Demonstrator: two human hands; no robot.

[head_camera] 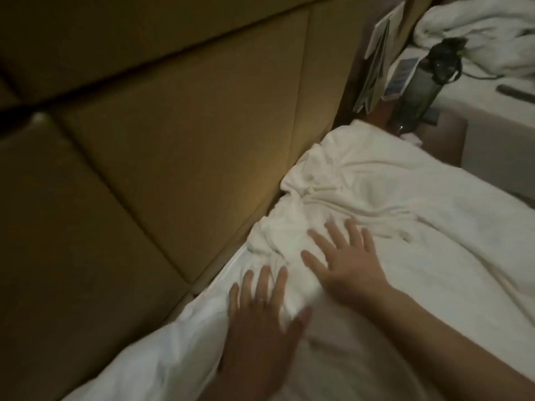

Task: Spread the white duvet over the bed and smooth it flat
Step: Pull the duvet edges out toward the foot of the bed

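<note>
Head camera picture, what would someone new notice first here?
Two hands pressing flat on a white duvet: the left hand low in the middle, the right hand just beyond it, fingers spread. Between and ahead of them the duvet is bunched into wrinkles against the tan padded headboard filling the left. At the upper right a dark bottle stands on a nightstand.

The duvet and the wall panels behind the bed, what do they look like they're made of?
The white duvet looks like soft matte woven cloth, probably cotton: it bunches into fine creases under both hands. The wall panels look padded and upholstered, perhaps leatherette or fabric: tan, smooth, with recessed seams. Dim light leaves the covering uncertain.
</note>
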